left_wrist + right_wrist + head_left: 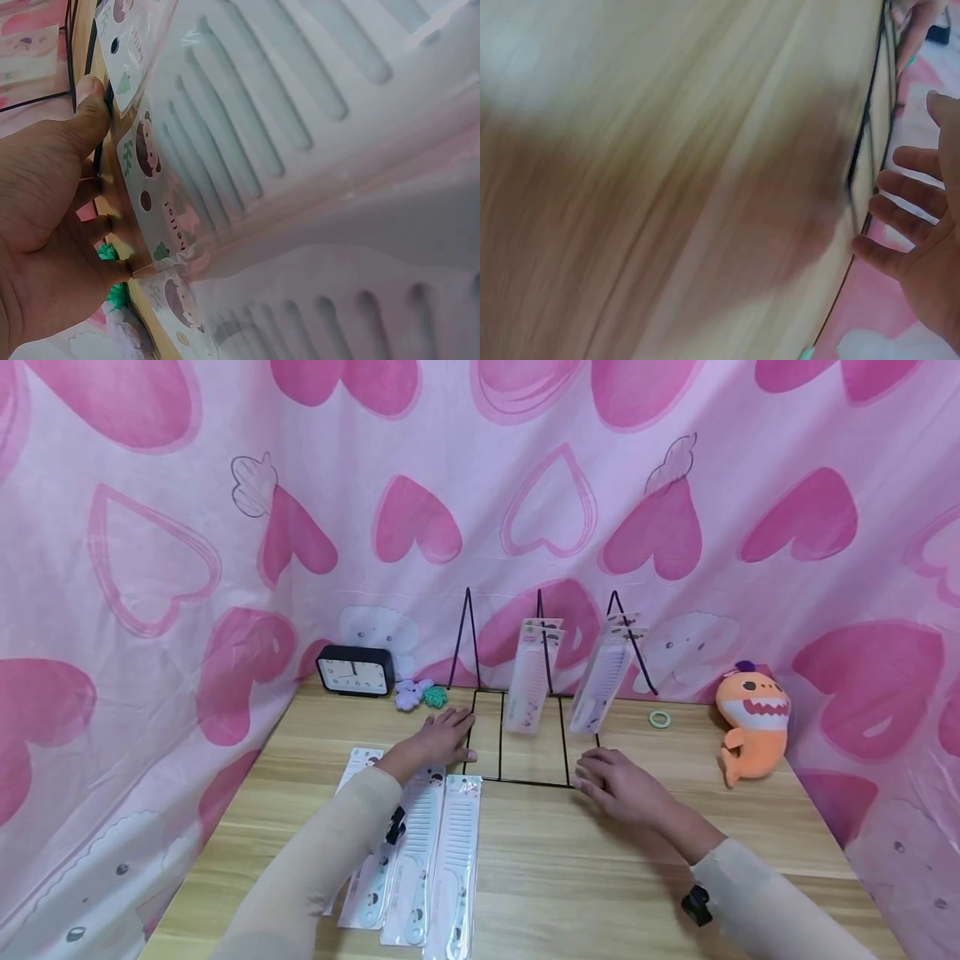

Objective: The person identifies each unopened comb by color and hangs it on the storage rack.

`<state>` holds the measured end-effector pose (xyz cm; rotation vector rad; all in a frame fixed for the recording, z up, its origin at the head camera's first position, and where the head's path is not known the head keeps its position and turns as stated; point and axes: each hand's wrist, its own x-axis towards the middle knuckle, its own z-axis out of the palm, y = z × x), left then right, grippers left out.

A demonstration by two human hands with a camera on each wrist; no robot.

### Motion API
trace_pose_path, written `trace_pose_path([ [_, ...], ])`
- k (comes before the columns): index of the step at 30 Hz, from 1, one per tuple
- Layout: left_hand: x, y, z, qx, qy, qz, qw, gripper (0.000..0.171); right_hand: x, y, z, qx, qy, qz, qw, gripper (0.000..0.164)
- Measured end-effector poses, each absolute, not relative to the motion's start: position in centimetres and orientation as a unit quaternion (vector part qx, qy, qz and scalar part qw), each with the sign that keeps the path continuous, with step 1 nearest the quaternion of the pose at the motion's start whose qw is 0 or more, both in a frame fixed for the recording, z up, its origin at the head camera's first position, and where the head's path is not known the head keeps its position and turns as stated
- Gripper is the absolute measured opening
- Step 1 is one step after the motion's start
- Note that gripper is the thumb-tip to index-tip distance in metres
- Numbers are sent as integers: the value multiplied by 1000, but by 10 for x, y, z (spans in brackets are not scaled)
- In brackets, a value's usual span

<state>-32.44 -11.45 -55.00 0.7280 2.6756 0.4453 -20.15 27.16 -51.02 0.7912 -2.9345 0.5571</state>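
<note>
Light sleeves cover both forearms and enter from the lower left and lower right of the head view. Packaged combs lie in an overlapping row on the wooden table, at the lower centre of the frame; the left forearm crosses above part of the row.

Black wire rack stands at the centre of the frame, between the two hands. Left hand: positioned at the rack's left side, just beyond the upper ends of the packaged combs. Its fingers are extended, with the thumb set apart, at the left bar; firm contact cannot be told. Right hand: positioned at the rack's front right corner. Its fingers are spread in the right wrist view; contact with the wire cannot be told.

Middle packs hang from the rack's middle upright, between the hands and farther up the frame. Right packs hang from the right upright, above the right hand in the frame.

Surrounding items: black clock, purple toy and green toy at the centre left; pale green ring and orange plush at the centre right. Heart-print curtain fills the background.
</note>
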Motion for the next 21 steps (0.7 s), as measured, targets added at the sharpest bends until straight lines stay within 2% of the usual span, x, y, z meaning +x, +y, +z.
trace_pose_path([
  [8, -323, -115, -547, 256, 938, 159, 172, 92, -215, 299, -528, 258, -955, 138, 47, 45],
  [15, -327, -115, -554, 257, 938, 161, 171, 93, -219, 307, -536, 215, -969, 117, 34, 65],
  [21, -332, -116, -559, 255, 939, 156, 172, 93, -220, 310, -540, 198, -974, 106, 16, 74],
])
